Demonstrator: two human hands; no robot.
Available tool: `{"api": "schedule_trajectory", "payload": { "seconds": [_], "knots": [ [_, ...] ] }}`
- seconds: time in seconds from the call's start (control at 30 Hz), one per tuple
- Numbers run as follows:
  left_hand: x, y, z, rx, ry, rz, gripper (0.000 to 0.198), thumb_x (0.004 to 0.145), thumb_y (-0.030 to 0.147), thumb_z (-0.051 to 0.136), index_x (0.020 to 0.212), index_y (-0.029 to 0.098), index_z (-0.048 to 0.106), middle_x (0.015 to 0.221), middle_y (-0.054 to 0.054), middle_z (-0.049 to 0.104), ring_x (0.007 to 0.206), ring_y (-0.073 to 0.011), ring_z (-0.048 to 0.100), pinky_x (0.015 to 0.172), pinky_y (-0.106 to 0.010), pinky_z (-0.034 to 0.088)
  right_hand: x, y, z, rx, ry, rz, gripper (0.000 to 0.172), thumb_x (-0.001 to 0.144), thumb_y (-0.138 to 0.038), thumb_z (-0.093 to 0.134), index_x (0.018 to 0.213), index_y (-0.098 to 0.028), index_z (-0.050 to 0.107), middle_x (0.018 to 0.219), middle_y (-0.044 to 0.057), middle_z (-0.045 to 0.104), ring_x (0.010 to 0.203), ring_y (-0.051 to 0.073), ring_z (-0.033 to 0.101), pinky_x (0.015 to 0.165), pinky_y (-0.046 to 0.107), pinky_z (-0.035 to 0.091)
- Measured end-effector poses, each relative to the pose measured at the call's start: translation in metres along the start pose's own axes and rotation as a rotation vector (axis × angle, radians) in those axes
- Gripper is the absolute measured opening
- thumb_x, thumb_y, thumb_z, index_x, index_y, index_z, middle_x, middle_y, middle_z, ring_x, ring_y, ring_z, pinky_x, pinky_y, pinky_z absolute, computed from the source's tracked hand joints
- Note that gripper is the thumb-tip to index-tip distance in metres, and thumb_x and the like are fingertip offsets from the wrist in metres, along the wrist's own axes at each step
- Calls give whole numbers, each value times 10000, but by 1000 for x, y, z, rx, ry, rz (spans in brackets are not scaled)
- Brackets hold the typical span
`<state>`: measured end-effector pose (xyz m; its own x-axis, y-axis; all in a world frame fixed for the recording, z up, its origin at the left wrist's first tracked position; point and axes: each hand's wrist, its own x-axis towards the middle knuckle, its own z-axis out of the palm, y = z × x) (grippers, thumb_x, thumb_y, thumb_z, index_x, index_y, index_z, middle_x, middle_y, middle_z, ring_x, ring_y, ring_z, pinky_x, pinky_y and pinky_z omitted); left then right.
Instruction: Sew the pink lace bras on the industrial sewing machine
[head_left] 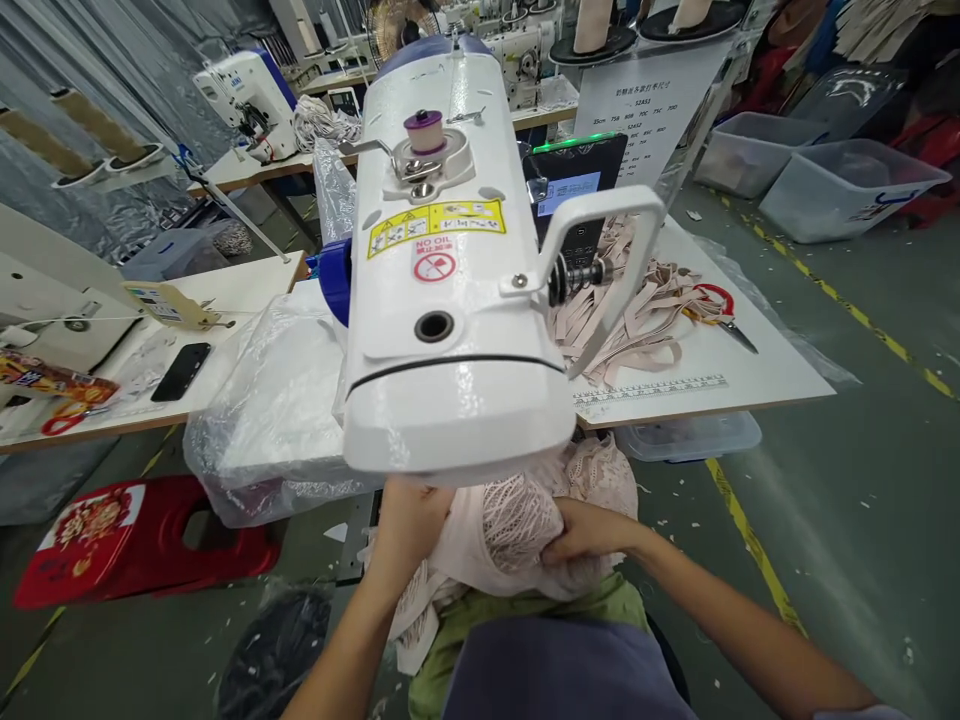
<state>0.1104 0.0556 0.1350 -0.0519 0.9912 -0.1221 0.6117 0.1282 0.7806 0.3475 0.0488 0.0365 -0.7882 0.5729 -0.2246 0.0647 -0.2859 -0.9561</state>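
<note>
A pale pink lace bra (517, 520) lies bunched over my lap, just below the front of a white sewing machine (457, 410). My right hand (592, 530) grips its right side, with the fingers curled in by a lace cup. On the other side, my left hand (416, 520) is closed at the fabric's left edge. The machine head hides the tips of its fingers, and also the needle area. Loose lace and strap ends (416, 625) hang down below my left wrist.
Right of the machine, beige straps (637, 310), red-handled scissors (739, 335) and a clear ruler (652, 390) lie on the white tabletop (787, 375). Clear plastic sheeting (262, 400) covers the left side. A red stool (150, 540) stands on the floor at left, and plastic bins (847, 195) at back right.
</note>
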Motion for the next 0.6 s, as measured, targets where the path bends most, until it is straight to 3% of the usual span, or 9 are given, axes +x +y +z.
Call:
{"api": "schedule_trajectory", "payload": {
  "seconds": [0.1, 0.2, 0.37, 0.43, 0.47, 0.53, 0.6],
  "knots": [
    [0, -1, 1, 52, -31, -6, 410, 719, 400, 454, 485, 246, 156, 410, 49, 162, 451, -93, 167, 464, -256, 188, -12, 6, -2, 183, -9, 103, 543, 620, -614, 814, 928, -176, 726, 958, 64, 736, 994, 261, 668, 989, 405, 467],
    [0, -1, 3, 43, -48, -45, 457, 731, 432, 455, 455, 250, 138, 385, 51, 143, 399, -79, 142, 440, -266, 149, -23, 11, -7, 296, 22, 160, 442, 581, -544, 865, 769, -174, 715, 771, 9, 705, 811, 196, 663, 850, 333, 507],
    [1, -5, 6, 47, -45, -51, 516, 791, 447, 458, 446, 251, 128, 372, 59, 121, 370, -70, 99, 420, -273, 113, -38, 6, -5, 374, 248, 136, 461, 636, -604, 826, 639, -174, 662, 635, -27, 608, 634, 114, 555, 719, 253, 478],
    [1, -7, 4, 86, -21, 6, 492, 818, 428, 470, 472, 250, 170, 391, 56, 173, 370, -85, 183, 417, -261, 166, -44, 1, -2, 397, 337, 127, 483, 610, -620, 836, 614, -173, 654, 626, -26, 595, 603, 107, 529, 676, 247, 464],
    [-1, -8, 3, 122, 9, 47, 456, 835, 418, 474, 486, 250, 232, 413, 43, 254, 391, -108, 297, 422, -253, 224, -48, 0, -2, 401, 372, 124, 486, 602, -623, 840, 609, -173, 655, 632, -20, 598, 604, 112, 531, 670, 254, 464],
    [-8, -6, 1, 219, 117, 151, 336, 875, 399, 469, 582, 244, 417, 540, -10, 469, 605, -192, 567, 493, -255, 381, -56, -2, -2, 394, 456, 109, 481, 578, -620, 855, 629, -177, 675, 646, -6, 616, 622, 133, 556, 673, 273, 473],
    [-23, 5, 3, 284, 237, 311, 212, 918, 359, 452, 782, 229, 549, 729, -59, 613, 862, -237, 652, 613, -284, 488, -63, -4, -4, 369, 529, 88, 478, 576, -627, 851, 663, -183, 700, 659, 10, 642, 647, 158, 588, 670, 289, 486]
  ]
}}
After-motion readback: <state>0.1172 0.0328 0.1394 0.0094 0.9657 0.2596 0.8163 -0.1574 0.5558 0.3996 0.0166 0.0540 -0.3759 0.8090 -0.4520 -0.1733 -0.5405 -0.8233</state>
